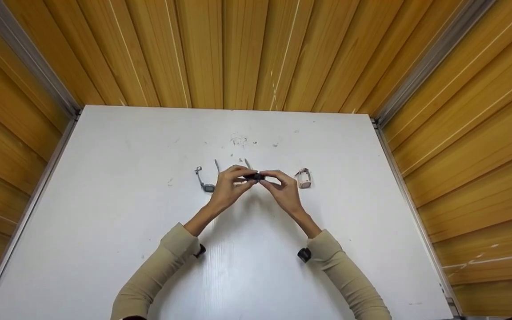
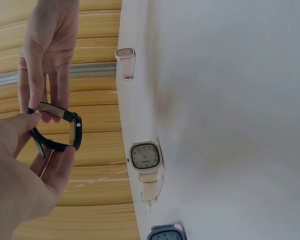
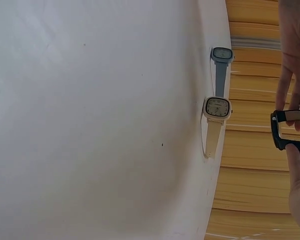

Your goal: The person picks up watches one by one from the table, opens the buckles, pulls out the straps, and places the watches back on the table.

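Observation:
Both hands hold a black wristwatch (image 1: 254, 177) above the white table. Its strap bends round into a loop, with the case (image 2: 78, 132) standing on edge in the left wrist view. The left hand (image 1: 230, 186) pinches it from the left, thumb and fingers on the strap. From the other side, the right hand (image 1: 285, 192) grips the strap end between thumb and fingertips. A cream watch (image 2: 145, 156) lies behind the hands, mostly hidden in the head view. Left of it is a blue-grey watch (image 1: 209, 188); a small pink watch (image 1: 305, 183) rests beyond the right hand.
The white table (image 1: 118, 222) meets wood-panelled walls (image 1: 238, 53) at the back and sides, with metal rails (image 1: 34, 58) in the corners. Small dark marks (image 1: 239, 141) spot the tabletop behind the watches. A black wrist camera (image 1: 304, 254) sits at the right cuff.

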The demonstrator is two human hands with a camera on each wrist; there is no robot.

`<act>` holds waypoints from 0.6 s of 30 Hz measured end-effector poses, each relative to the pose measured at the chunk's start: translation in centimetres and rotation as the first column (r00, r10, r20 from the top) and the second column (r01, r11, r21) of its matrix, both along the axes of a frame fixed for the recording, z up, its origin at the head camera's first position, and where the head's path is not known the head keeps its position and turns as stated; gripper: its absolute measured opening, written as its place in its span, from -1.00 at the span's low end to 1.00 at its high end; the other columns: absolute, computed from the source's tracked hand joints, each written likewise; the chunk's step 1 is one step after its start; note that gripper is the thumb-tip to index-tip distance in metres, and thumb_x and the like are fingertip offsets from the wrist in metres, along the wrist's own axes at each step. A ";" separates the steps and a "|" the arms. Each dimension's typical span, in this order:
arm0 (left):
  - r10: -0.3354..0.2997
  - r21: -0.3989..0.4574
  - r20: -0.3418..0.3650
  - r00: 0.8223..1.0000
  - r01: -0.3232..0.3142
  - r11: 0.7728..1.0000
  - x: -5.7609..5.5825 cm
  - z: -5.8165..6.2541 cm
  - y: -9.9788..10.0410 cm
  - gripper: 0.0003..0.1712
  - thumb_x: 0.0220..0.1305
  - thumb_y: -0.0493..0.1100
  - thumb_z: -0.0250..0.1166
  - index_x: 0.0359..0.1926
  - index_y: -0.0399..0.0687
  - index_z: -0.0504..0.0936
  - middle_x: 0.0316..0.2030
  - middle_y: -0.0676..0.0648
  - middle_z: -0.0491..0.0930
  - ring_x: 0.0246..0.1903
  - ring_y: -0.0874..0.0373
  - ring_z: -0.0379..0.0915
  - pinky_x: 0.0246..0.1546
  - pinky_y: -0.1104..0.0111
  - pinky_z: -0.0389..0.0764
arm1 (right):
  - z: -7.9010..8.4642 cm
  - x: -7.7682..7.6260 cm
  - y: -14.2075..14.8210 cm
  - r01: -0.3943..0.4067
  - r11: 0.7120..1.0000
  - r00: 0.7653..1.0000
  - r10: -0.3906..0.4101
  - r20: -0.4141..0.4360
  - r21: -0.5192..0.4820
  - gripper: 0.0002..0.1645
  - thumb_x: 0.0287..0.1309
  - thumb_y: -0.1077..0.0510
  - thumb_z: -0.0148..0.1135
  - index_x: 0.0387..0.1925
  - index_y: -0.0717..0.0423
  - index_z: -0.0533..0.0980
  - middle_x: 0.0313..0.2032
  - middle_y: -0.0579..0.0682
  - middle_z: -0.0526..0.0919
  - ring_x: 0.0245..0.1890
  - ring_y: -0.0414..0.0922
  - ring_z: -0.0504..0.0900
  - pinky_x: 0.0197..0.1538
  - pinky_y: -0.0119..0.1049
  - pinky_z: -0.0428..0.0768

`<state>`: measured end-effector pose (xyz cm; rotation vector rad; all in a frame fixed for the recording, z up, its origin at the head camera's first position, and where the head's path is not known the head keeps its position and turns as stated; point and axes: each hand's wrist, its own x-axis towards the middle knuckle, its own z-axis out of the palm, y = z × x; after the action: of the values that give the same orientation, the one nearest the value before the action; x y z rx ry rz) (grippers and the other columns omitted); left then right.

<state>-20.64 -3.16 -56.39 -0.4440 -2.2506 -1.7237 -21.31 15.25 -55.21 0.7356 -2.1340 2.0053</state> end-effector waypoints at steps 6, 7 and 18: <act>-0.007 -0.001 -0.022 1.000 0.007 1.000 -0.1 -0.3 -0.3 -0.75 0.17 -0.40 0.46 -0.09 -0.27 0.78 -0.12 -0.27 0.69 -0.10 -0.17 0.70 -0.08 0.10 0.80 | -1.8 -0.6 -0.2 0.038 0.999 0.999 -0.038 0.000 0.014 -0.73 0.14 0.56 0.30 -0.08 0.54 0.59 -0.07 0.43 0.66 0.00 -0.20 0.71 0.10 -0.33 0.74; -0.011 -0.002 -0.021 1.000 0.011 1.000 -0.1 -0.4 -0.4 -0.76 0.18 -0.38 0.47 -0.09 -0.25 0.78 -0.12 -0.25 0.70 -0.11 -0.15 0.70 -0.09 0.14 0.80 | -2.2 -0.7 -0.2 0.047 0.999 0.999 -0.047 0.003 0.020 -0.73 0.15 0.56 0.30 -0.07 0.52 0.59 -0.07 0.42 0.66 0.01 -0.19 0.71 0.10 -0.33 0.74; 0.005 0.017 0.006 1.000 -0.005 1.000 0.0 -1.1 -0.5 -0.76 0.16 -0.38 0.49 -0.11 -0.29 0.78 -0.17 -0.27 0.71 -0.10 -0.17 0.69 -0.11 0.22 0.81 | -3.3 -0.6 0.2 0.076 0.996 0.996 -0.078 0.046 0.041 -0.72 0.23 0.40 0.34 -0.02 0.41 0.60 -0.03 0.30 0.69 0.03 -0.07 0.72 0.10 -0.33 0.74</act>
<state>-20.63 -3.65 -57.49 -0.4296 -2.2379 -1.7427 -21.91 15.49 -58.47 0.6077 -2.1982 1.9665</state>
